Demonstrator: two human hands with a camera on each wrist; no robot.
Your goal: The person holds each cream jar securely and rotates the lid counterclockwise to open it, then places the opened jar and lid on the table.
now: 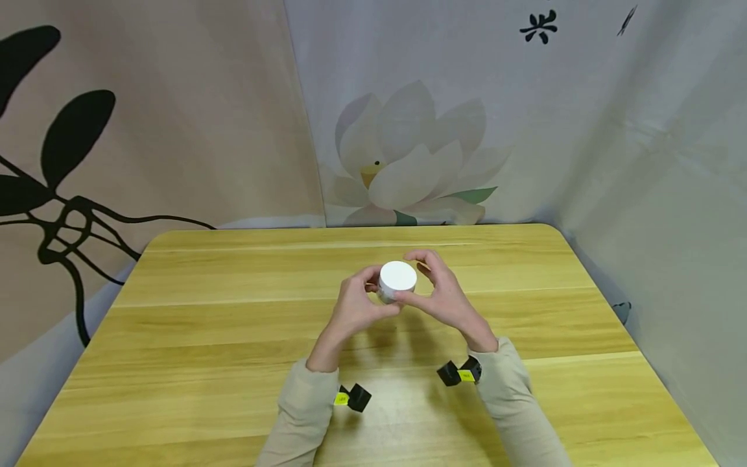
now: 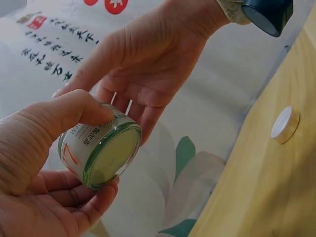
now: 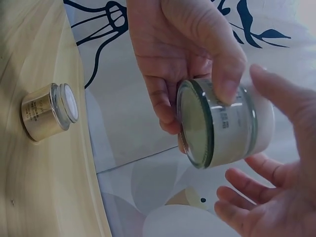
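My left hand grips a small clear glass jar by its side, thumb on the label. The jar has a white lid, and its glass base faces the left wrist camera. The label carries dark print and an orange mark. My right hand is at the lid's right side, fingers spread apart behind it and thumb at its near edge. In the right wrist view, the right thumb lies along the lid, while the fingers stand loosely bent below it. Both hands are raised over the table.
A gold jar with an exposed threaded neck stands on the wooden table. A small gold cap with a white inside lies on the wood. Printed fabric hangs behind the table. Black cameras are strapped to both wrists.
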